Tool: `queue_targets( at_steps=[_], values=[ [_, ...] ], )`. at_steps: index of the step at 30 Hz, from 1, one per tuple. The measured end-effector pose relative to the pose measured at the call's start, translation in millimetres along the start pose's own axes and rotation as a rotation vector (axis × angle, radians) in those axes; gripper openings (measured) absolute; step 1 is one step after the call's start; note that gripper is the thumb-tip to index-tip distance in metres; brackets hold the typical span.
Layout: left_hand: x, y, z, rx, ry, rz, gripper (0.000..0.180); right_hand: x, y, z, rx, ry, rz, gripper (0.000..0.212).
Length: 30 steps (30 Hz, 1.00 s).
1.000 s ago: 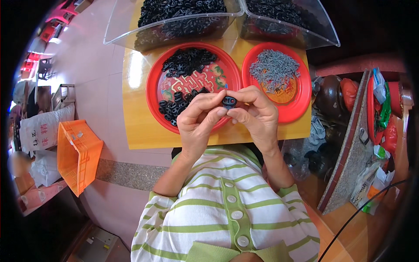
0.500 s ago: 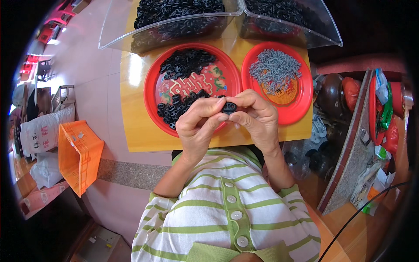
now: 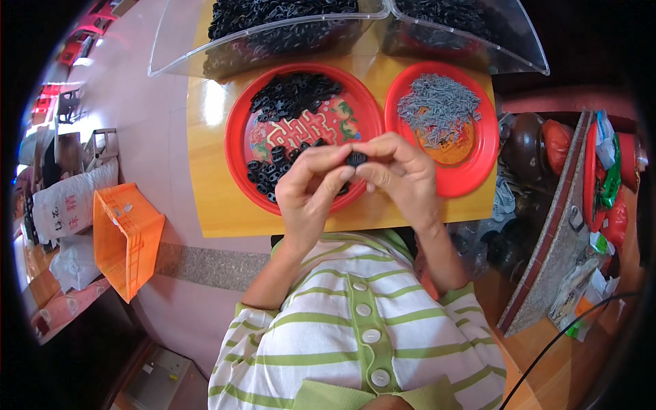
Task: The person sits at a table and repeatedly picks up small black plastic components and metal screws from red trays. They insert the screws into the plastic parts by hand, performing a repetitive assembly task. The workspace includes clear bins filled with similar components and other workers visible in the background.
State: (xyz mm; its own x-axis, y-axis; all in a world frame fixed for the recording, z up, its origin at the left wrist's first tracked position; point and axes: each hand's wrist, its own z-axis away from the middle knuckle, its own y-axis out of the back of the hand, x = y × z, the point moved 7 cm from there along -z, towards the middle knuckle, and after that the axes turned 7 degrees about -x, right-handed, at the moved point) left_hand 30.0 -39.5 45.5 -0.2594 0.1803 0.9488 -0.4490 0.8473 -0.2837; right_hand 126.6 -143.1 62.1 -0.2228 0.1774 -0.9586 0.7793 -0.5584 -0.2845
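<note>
A small black plastic piece (image 3: 356, 159) is pinched between the fingertips of my left hand (image 3: 311, 191) and my right hand (image 3: 403, 179). Both hands are closed on it, above the near right rim of a round red tray (image 3: 234, 154). In that tray lie one heap of flat black plastic parts (image 3: 290, 96) at the back and one of thicker black pieces (image 3: 268, 172) nearer me. To the right, a red plate (image 3: 486, 160) carries a pile of small grey screws (image 3: 437, 102). My fingers partly cover the piece.
Two clear plastic bins (image 3: 287, 31) full of black parts stand along the far side of the yellow table (image 3: 212, 205). An orange crate (image 3: 130, 239) sits on the floor at left. Bags and jars (image 3: 526, 147) crowd the right, beside a dark cable (image 3: 547, 348).
The black piece has turned between my fingertips and shows a different, narrower side. Both hands remain at nearly the same place. The whole view has shifted slightly.
</note>
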Motion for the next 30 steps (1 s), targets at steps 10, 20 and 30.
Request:
queue_targets(
  at_steps=[10,20,30],
  values=[
    [19,37,-35,0.024,-0.012,-0.801,0.016,-146,97,-75,0.591,0.577,1.27,0.026],
    [7,12,-39,-0.284,-0.104,-1.103,0.015,-84,108,-34,0.5,0.443,1.004,0.016],
    [-5,-3,-37,-0.418,-0.114,-1.215,0.011,-1,99,46,0.429,0.068,0.787,0.013]
  ],
)
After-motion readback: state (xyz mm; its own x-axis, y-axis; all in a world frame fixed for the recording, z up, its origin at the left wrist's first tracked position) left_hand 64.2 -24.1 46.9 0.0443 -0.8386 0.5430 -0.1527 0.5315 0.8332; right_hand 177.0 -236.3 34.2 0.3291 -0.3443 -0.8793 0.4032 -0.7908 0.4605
